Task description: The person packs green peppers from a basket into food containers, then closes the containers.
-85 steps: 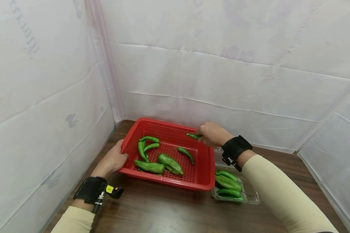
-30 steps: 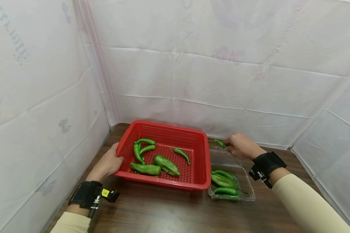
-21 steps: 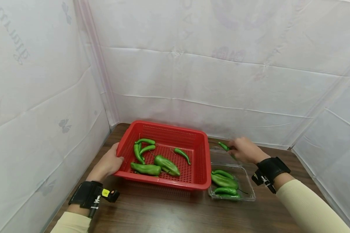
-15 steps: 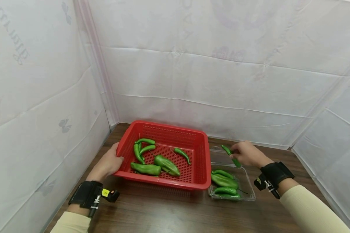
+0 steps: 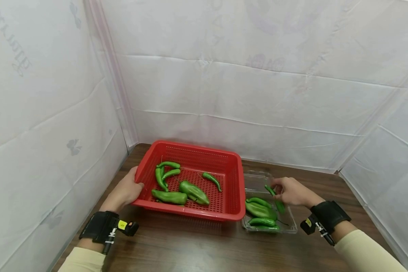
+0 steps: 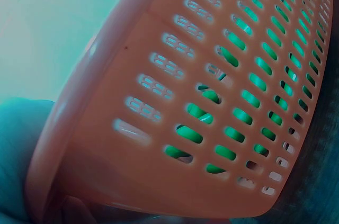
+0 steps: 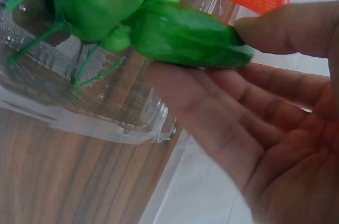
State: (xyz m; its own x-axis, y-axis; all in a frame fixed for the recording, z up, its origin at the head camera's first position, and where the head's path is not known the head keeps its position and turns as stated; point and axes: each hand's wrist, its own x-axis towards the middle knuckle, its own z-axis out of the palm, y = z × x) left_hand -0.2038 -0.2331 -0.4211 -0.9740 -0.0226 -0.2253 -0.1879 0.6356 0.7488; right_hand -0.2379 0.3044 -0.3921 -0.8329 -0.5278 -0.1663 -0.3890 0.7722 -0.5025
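Green pepper (image 5: 275, 198): slim, glossy, smooth-skinned, tapering to a point, tilted with its far end up. Right hand (image 5: 292, 192) pinches it between thumb and fingers, over the far right part of the clear plastic tray (image 5: 290, 224). In the right wrist view the thumb tip presses the pepper's (image 7: 183, 36) narrow end and the other fingers (image 7: 222, 113) lie loosely spread beneath; the pepper touches the ones already in the tray (image 7: 95, 123).

Clear plastic tray: on the worktop (image 5: 197, 249), right of and just beside the red basket (image 5: 239, 196). Holds several green peppers (image 5: 260, 211), larger ones stacked toward its left side, thin stems showing.

Red basket: rectangular, slotted walls and floor. Inside: a cluster of curved thin peppers (image 5: 164, 173) at far left, two fat ones (image 5: 181, 193) near the middle, one small thin pepper (image 5: 212, 179) toward the right.

Left hand (image 5: 124, 192) grips the basket's left rim, thumb over the edge. Left wrist view shows only the slotted wall (image 6: 212, 102) close up, green visible through the slots.
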